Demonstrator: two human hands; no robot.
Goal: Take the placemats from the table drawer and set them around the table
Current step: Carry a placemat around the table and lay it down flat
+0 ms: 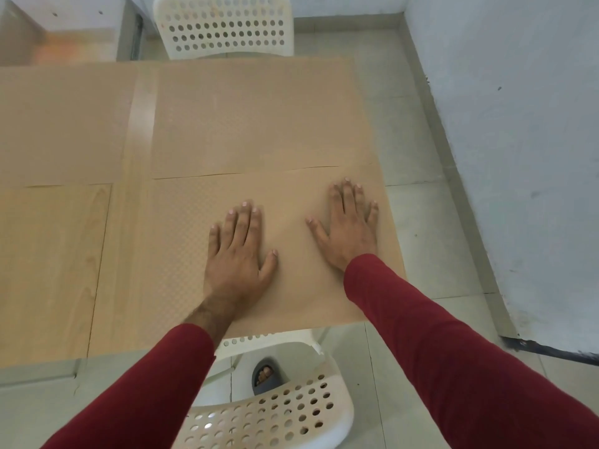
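Both hands flat on near tan woven rectangular placemat [181, 241].
L hand [238, 254] & R hand [348, 226]: fingers straight, slightly spread; mat edge possibly overlaps far mat [259, 124].

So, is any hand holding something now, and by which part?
Nothing is held. The left hand and the right hand lie flat, fingers straight, on top of the near placemat, pressing its surface, not gripping an edge.

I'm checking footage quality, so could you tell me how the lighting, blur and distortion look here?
Head view: soft, even light, hardly any shadow under the left hand or right hand; a pale glare stripe on the table; wall lines bow from the wide lens; the top-left corner is hazy.
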